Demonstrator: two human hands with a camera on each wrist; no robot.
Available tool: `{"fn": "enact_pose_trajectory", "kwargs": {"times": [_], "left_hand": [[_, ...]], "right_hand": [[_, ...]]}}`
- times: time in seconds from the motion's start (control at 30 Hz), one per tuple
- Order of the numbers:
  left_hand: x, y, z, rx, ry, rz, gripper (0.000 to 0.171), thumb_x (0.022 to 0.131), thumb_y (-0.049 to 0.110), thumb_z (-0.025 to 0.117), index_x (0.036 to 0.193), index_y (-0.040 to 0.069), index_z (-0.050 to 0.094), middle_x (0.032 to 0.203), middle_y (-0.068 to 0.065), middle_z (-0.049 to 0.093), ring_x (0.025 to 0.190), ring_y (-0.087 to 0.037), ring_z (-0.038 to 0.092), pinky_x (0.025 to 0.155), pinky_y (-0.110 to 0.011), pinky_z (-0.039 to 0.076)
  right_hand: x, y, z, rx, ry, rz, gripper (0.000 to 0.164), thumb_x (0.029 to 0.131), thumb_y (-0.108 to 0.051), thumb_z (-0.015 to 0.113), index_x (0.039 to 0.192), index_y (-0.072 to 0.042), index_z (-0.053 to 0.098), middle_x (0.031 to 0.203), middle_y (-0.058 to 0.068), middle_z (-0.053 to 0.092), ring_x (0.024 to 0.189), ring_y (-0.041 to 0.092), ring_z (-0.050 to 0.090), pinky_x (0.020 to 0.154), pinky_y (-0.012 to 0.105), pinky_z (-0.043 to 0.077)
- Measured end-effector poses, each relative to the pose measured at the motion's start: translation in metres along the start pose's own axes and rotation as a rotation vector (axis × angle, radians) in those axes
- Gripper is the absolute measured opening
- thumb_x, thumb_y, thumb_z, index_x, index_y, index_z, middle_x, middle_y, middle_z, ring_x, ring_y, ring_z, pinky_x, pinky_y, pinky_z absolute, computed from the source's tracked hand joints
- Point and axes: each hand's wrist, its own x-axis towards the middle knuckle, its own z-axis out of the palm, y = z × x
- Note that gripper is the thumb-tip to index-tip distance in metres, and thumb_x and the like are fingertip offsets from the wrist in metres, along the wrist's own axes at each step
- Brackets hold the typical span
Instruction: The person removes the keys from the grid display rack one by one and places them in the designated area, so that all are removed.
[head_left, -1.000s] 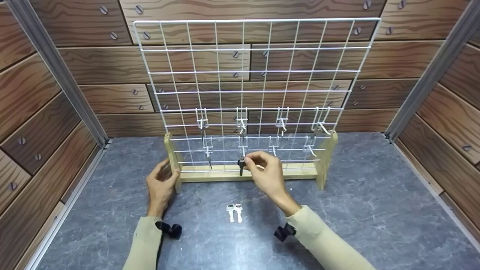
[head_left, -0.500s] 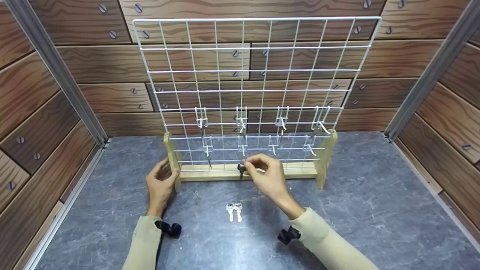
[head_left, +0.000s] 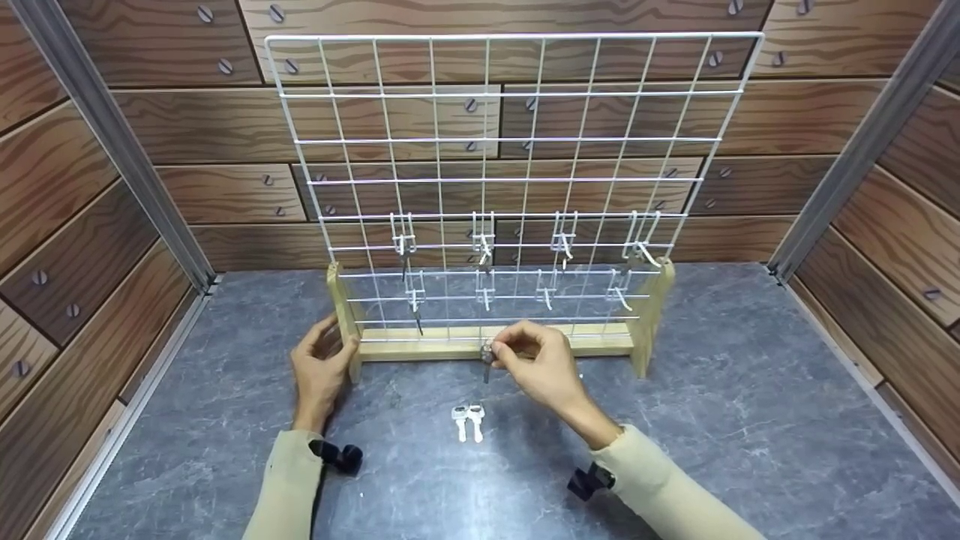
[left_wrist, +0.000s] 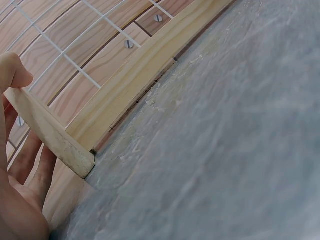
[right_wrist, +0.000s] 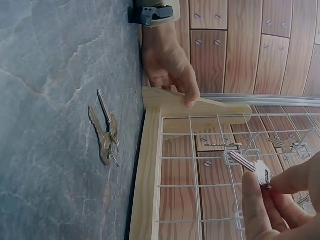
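Observation:
My right hand point(head_left: 541, 366) pinches a small metal key point(head_left: 487, 370) between thumb and fingertips, its blade pointing down, low before the stand's base bar. Up close in the right wrist view, the key point(right_wrist: 261, 172) shows its silver head at my fingertips. With thumb and fingers, my left hand point(head_left: 321, 369) holds the left wooden upright point(head_left: 340, 300) of the stand; the upright point(left_wrist: 50, 132) sits between them in the left wrist view. White wire hooks stick out from the grid in two rows. The second lower hook point(head_left: 486, 300) is above the pinched key.
A pair of keys point(head_left: 460, 427) lies on the grey marbled table point(head_left: 750, 420) in front of the stand. Keys hang on the upper hooks point(head_left: 405, 244) and on the leftmost lower hook point(head_left: 415, 301). The white wire grid point(head_left: 487, 140) rises tall behind, with wood-patterned walls around.
My right hand has drawn the key down and slightly toward me, away from the second lower hook. My left hand stays on the upright.

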Motion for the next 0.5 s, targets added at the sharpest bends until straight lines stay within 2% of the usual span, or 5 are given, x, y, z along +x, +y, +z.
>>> {"fn": "enact_pose_trajectory", "kwargs": {"times": [0.27,0.5], "left_hand": [[-0.001,-0.001,-0.001,-0.018,-0.005,-0.008,0.048,0.086,-0.014,0.076,0.132,-0.013,0.066,0.128,-0.040,0.067,0.100,-0.005,0.074,0.091,-0.019,0.062],[0.000,0.001,0.000,-0.012,0.000,-0.004,0.047,0.085,-0.014,0.076,0.131,-0.013,0.067,0.127,-0.039,0.068,0.100,-0.006,0.074,0.091,-0.019,0.062]], "right_hand": [[-0.006,0.006,-0.002,0.004,-0.035,0.034,0.005,0.093,0.008,0.072,0.097,0.009,0.072,0.097,0.023,0.076,0.081,0.031,0.076,0.075,0.033,0.068],[-0.009,0.014,-0.006,-0.056,-0.058,0.095,0.004,0.090,0.007,0.075,0.093,0.004,0.075,0.092,0.020,0.077,0.076,0.029,0.077,0.072,0.040,0.069]]}}
